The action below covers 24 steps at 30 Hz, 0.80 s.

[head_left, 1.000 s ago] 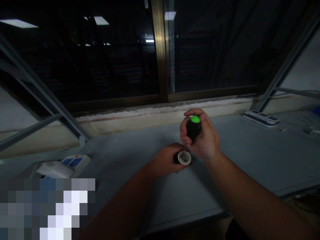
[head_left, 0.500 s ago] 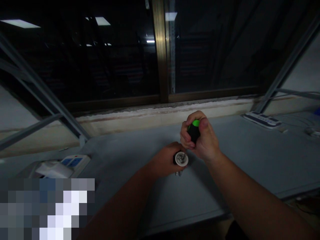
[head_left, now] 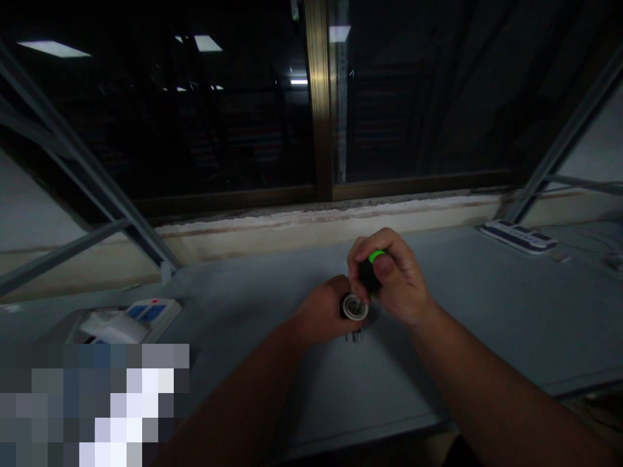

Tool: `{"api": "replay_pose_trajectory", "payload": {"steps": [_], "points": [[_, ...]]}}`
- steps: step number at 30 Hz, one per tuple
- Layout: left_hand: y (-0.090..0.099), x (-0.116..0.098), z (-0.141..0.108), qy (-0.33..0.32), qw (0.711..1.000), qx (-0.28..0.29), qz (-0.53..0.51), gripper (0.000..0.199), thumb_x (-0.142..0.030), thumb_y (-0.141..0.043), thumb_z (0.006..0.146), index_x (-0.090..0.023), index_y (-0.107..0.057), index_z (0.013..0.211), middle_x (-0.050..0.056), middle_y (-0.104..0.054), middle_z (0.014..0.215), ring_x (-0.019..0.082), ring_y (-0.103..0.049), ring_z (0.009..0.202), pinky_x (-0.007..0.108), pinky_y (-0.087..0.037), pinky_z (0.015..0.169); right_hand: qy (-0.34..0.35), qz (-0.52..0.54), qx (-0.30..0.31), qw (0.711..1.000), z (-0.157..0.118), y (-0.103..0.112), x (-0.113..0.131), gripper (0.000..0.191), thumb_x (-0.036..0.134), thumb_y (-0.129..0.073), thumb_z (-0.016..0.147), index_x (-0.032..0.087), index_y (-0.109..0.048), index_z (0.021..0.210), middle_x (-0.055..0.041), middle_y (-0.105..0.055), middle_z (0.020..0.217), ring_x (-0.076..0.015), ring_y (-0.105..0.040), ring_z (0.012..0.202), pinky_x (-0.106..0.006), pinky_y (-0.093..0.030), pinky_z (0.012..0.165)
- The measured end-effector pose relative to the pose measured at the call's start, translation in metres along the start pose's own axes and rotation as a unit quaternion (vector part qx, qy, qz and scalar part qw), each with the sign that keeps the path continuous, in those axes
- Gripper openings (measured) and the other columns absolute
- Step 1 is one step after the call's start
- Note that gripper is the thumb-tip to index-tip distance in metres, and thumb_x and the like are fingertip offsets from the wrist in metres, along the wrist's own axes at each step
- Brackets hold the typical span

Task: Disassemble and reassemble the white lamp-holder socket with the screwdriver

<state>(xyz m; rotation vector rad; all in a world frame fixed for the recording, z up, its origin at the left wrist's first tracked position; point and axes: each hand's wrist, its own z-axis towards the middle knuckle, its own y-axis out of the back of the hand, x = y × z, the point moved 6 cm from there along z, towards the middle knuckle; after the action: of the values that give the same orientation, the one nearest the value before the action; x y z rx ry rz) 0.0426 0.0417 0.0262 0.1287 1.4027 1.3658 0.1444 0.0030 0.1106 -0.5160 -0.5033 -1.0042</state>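
Observation:
My left hand (head_left: pixel 318 312) is closed around a round lamp socket (head_left: pixel 354 307) with a white rim and a dark body, its opening facing up. Small metal pieces (head_left: pixel 354 336) show just below that hand; whether they belong to the socket I cannot tell. My right hand (head_left: pixel 406 282) grips a screwdriver by its black and green handle (head_left: pixel 370 275), tilted over the socket. Its thumb lies along the handle. The shaft is mostly hidden by the fingers, and its tip points into the socket's opening.
Both hands work above a grey-blue table (head_left: pixel 233 292). A white power strip (head_left: pixel 518 237) lies at the back right, with cables beyond it. Another power strip (head_left: pixel 156 314) and a white adapter (head_left: pixel 114 327) sit at left. Grey metal struts flank a dark window (head_left: pixel 219 117).
My right hand and the screwdriver have come lower and closer to the socket, and the handle has turned. My left hand keeps its hold. The whole view has shifted slightly.

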Motion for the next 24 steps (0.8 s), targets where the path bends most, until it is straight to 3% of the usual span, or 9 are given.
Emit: {"api": "replay_pose_trajectory", "payload": {"steps": [3,6,11,16,18,20,22,24], "points": [[0.002,0.0,0.0,0.007,1.0,-0.016,0.02,0.034,-0.036,-0.076,0.078,-0.023,-0.061,0.106,0.002,-0.07,0.104,0.022,-0.067,0.095,0.032,-0.052,0.082,0.019,-0.072,-0.023,0.997,0.001,0.004,0.004,0.014,0.036,-0.065,0.095,0.023,-0.068,0.097,-0.0011,-0.056,0.092,-0.0111,-0.063,0.066,-0.024,-0.052,0.051],[0.002,-0.001,0.0,0.0,0.999,-0.018,0.036,0.031,-0.038,-0.073,0.081,-0.022,-0.062,0.105,0.002,-0.07,0.1,0.022,-0.067,0.091,0.033,-0.051,0.08,-0.006,-0.091,-0.032,0.995,0.002,0.006,0.004,0.021,0.041,-0.059,0.098,0.022,-0.071,0.096,-0.0009,-0.058,0.085,-0.0125,-0.063,0.065,-0.029,-0.055,0.057],[0.003,-0.003,0.0,-0.012,0.999,-0.017,0.031,0.032,-0.038,-0.074,0.08,-0.018,-0.063,0.102,0.005,-0.07,0.097,0.022,-0.066,0.088,0.034,-0.051,0.076,-0.085,-0.03,-0.074,0.993,0.003,0.005,0.0,0.029,0.049,-0.05,0.101,0.024,-0.065,0.103,0.0001,-0.06,0.074,-0.0126,-0.058,0.056,-0.026,-0.047,0.048],[0.004,-0.004,0.0,-0.022,0.999,-0.016,0.028,0.03,-0.037,-0.076,0.08,-0.017,-0.063,0.098,0.006,-0.068,0.097,0.02,-0.064,0.085,0.034,-0.051,0.076,-0.064,0.028,-0.092,0.993,0.005,0.003,0.001,0.026,0.056,-0.051,0.099,0.03,-0.048,0.097,0.0059,-0.056,0.065,-0.0092,-0.044,0.044,-0.021,-0.036,0.041],[0.004,-0.005,0.0,-0.027,0.999,-0.014,0.021,0.031,-0.035,-0.076,0.081,-0.016,-0.063,0.102,0.006,-0.068,0.098,0.019,-0.063,0.086,0.033,-0.05,0.078,-0.039,0.024,-0.095,0.994,0.005,0.004,0.001,0.031,0.06,-0.058,0.093,0.031,-0.046,0.095,0.0062,-0.057,0.072,-0.0078,-0.041,0.043,-0.02,-0.034,0.039],[0.005,-0.005,-0.001,-0.031,0.999,-0.012,0.012,0.032,-0.033,-0.075,0.082,-0.015,-0.063,0.106,0.007,-0.069,0.1,0.019,-0.063,0.088,0.033,-0.05,0.078,-0.014,0.002,-0.111,0.994,0.005,0.008,0.001,0.032,0.052,-0.071,0.087,0.031,-0.048,0.094,0.005,-0.058,0.086,-0.0064,-0.045,0.047,-0.019,-0.034,0.038],[0.005,-0.005,-0.001,-0.029,0.999,-0.015,0.009,0.033,-0.033,-0.076,0.081,-0.015,-0.064,0.106,0.007,-0.069,0.101,0.02,-0.063,0.088,0.033,-0.049,0.078,0.0,-0.026,-0.134,0.991,0.006,0.014,0.001,0.028,0.039,-0.077,0.083,0.03,-0.053,0.094,0.0035,-0.057,0.097,-0.007,-0.053,0.056,-0.02,-0.04,0.041],[0.006,-0.005,-0.001,-0.021,0.999,-0.021,0.014,0.033,-0.035,-0.078,0.079,-0.017,-0.064,0.103,0.007,-0.069,0.099,0.02,-0.064,0.087,0.033,-0.049,0.076,-0.005,-0.041,-0.142,0.989,0.007,0.018,0.0,0.02,0.036,-0.074,0.085,0.027,-0.059,0.094,0.0014,-0.058,0.096,-0.0104,-0.06,0.068,-0.024,-0.049,0.05]]}}
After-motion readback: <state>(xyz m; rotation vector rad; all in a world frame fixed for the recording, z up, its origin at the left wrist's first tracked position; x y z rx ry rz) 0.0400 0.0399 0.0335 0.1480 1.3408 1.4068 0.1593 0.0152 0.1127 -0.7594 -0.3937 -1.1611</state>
